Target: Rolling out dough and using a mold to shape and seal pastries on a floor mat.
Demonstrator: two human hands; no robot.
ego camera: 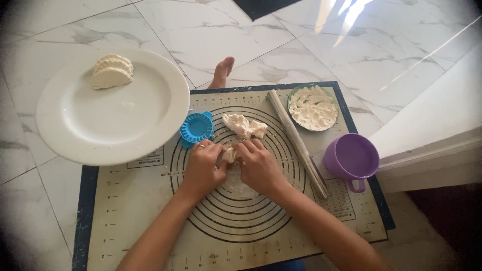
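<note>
We are pinching a small dough piece (pixel 229 154) between our left hand (pixel 203 168) and right hand (pixel 260 165), both grips closing on it over the baking mat (pixel 130 211), near the larger dough lump (pixel 244 125) and blue dumpling press (pixel 196 128).

**One head cam, steep downward view**

Single view only, so nothing is shared with another. The camera sits on the person's head, above and behind the hands, tilted steeply down at the floor. Range is close: both forearms enter from the bottom edge, and the left hand (pixel 203 168) and right hand (pixel 258 165) sit just below frame centre. The baking mat (pixel 125 211) fills most of the frame around the fingers; beyond the fingertips, marble floor runs to the top edge. Corners are vignetted dark.
</note>
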